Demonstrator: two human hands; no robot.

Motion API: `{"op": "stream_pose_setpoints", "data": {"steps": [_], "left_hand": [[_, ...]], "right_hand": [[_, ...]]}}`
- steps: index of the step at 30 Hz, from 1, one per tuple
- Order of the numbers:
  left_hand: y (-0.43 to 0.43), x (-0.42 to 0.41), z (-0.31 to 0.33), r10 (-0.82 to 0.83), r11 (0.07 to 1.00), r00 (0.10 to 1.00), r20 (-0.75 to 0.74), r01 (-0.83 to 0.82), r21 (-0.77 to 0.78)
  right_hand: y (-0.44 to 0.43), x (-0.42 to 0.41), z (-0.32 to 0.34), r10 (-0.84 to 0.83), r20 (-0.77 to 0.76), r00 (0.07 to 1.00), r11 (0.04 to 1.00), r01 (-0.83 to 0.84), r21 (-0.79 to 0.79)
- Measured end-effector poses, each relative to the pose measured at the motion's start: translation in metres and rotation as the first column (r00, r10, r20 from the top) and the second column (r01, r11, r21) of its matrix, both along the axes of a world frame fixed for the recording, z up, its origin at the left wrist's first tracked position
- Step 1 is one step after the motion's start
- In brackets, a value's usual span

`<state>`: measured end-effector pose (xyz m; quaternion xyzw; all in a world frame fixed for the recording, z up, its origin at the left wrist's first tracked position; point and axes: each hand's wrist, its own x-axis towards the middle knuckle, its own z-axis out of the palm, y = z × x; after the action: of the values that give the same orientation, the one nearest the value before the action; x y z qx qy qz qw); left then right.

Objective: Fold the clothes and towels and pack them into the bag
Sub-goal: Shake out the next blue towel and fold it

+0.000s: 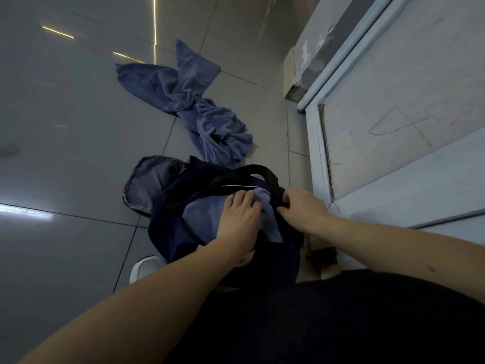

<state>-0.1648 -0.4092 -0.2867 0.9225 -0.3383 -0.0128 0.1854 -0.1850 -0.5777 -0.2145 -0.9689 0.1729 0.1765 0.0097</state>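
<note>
Pressing flat on a folded blue towel [207, 214] in the mouth of the navy bag [168, 232], the left grip [240, 214] has its fingers nearly straight and holds nothing. Just beside it, the right grip [304, 208] curls round what looks like the bag's rim, by the black strap [262, 170]. Beyond the bag a second towel [210, 114] lies crumpled on the floor [65, 127]. A grey garment [147, 179] touches the bag's far left side.

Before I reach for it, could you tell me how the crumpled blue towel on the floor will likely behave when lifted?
The blue towel probably hangs floppy, since it lies in soft twisted folds. Spread long, it would likely trail if gripped at one end. On the glossy floor it should slide, not roll.
</note>
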Motion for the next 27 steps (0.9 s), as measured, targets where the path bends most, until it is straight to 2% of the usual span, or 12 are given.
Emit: {"op": "stream_pose_setpoints", "data": {"steps": [4,7,9,12,15,18,22,27], "left_hand": [[0.001,0.01,-0.005,-0.203,0.978,0.974,-0.098,0.196,-0.075],[0.001,0.017,-0.005,-0.292,0.956,0.955,-0.053,0.294,0.025],[0.0,0.019,-0.006,-0.332,0.938,0.943,-0.015,0.332,0.096],[-0.006,0.02,-0.01,-0.417,0.887,0.908,-0.036,0.416,0.203],[-0.016,0.022,-0.02,-0.512,0.832,0.859,-0.012,0.499,0.242],[-0.016,0.024,-0.025,-0.511,0.828,0.859,-0.008,0.495,0.264],[0.002,0.029,-0.027,-0.46,0.874,0.885,0.069,0.438,0.212],[0.021,0.03,-0.036,-0.468,0.835,0.88,-0.078,0.469,0.288]], "right_hand": [[-0.007,0.025,-0.008,0.035,-0.061,0.997,0.999,-0.036,-0.005],[-0.013,0.032,-0.013,0.052,-0.078,0.996,0.998,-0.049,0.03],[-0.017,0.033,-0.011,0.021,-0.023,1.0,0.997,-0.019,0.072],[-0.021,0.033,-0.003,-0.009,0.094,0.996,0.991,-0.004,0.135],[-0.019,0.029,-0.002,-0.013,0.14,0.99,0.986,-0.011,0.167],[-0.019,0.03,-0.007,-0.03,0.124,0.992,0.988,0.01,0.156],[-0.022,0.034,-0.012,-0.041,0.105,0.994,0.991,0.027,0.135],[-0.018,0.042,-0.007,0.015,0.015,1.0,0.996,-0.016,0.086]]}}
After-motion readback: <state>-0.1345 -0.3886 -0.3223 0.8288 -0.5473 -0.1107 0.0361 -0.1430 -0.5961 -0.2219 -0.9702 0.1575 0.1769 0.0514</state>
